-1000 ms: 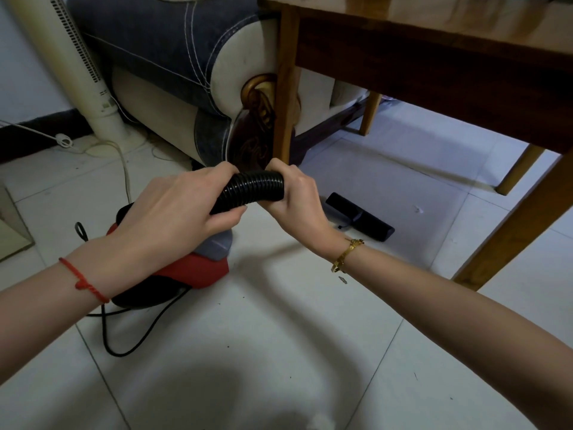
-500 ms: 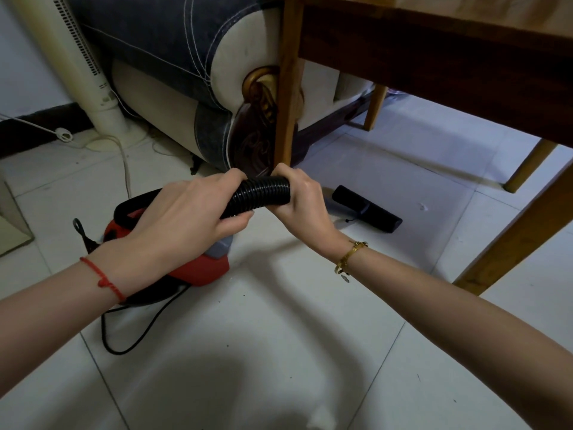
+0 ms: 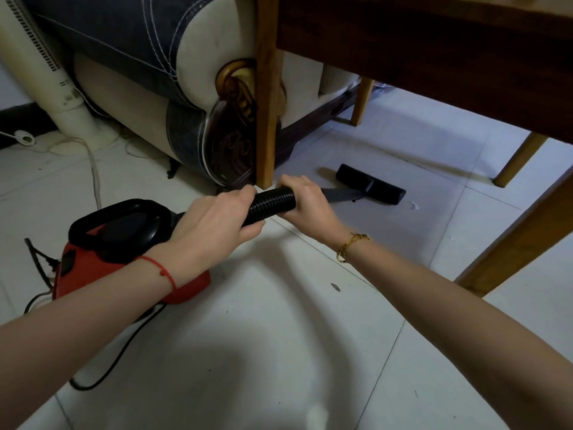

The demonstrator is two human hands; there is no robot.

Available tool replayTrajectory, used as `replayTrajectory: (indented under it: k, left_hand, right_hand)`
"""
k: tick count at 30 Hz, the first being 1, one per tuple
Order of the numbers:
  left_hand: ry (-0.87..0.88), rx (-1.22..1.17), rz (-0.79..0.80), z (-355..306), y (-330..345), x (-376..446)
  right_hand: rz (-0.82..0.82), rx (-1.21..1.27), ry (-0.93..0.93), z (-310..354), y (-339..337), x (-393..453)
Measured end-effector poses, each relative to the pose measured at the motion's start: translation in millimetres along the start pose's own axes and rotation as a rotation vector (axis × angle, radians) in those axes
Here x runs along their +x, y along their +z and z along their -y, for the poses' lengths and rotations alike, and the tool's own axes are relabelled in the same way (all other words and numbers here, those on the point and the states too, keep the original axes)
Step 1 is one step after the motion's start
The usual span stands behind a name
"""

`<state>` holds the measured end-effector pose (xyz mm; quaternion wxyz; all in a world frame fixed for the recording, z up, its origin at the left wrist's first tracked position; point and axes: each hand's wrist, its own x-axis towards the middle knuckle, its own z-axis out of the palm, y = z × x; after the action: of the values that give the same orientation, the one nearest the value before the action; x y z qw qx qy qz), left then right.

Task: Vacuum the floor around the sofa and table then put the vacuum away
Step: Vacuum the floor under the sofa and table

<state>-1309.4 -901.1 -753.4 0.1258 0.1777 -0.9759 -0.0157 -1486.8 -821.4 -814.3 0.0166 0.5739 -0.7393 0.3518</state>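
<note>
A red and black vacuum cleaner [image 3: 102, 259] sits on the white tiled floor at the left. Its ribbed black hose [image 3: 272, 205] runs to the right, and both my hands grip it: my left hand [image 3: 214, 234] nearer the body, my right hand [image 3: 307, 201] at the far end. Beyond my right hand a dark tube leads to the black floor nozzle [image 3: 372, 188], which lies flat on the tiles under the wooden table [image 3: 434, 54]. The sofa's [image 3: 148, 57] dark blue and cream arm stands right behind the table leg [image 3: 265, 103].
A white tower fan [image 3: 40, 72] stands at the back left with a white cable trailing over the floor. The vacuum's black cord [image 3: 102, 370] loops on the tiles near my left arm. More table legs stand at the right [image 3: 514, 237]. Small specks of debris [image 3: 335, 287] lie on the floor.
The vacuum body and hose have shifted a little, and the nozzle has slid farther right under the table. Both hands keep their grip on the hose.
</note>
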Motion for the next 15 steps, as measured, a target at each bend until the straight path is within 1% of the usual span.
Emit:
replayTrajectory:
  k: [10,15]
  left_hand:
    - [-0.048,0.02,0.094,-16.2,41.6,50.0]
    - [-0.094,-0.02,0.122,-17.7,55.4,58.8]
  right_hand:
    - [0.091,-0.078,0.135,-51.7,0.6,13.1]
    - [0.114,-0.107,0.135,-63.5,0.2,12.9]
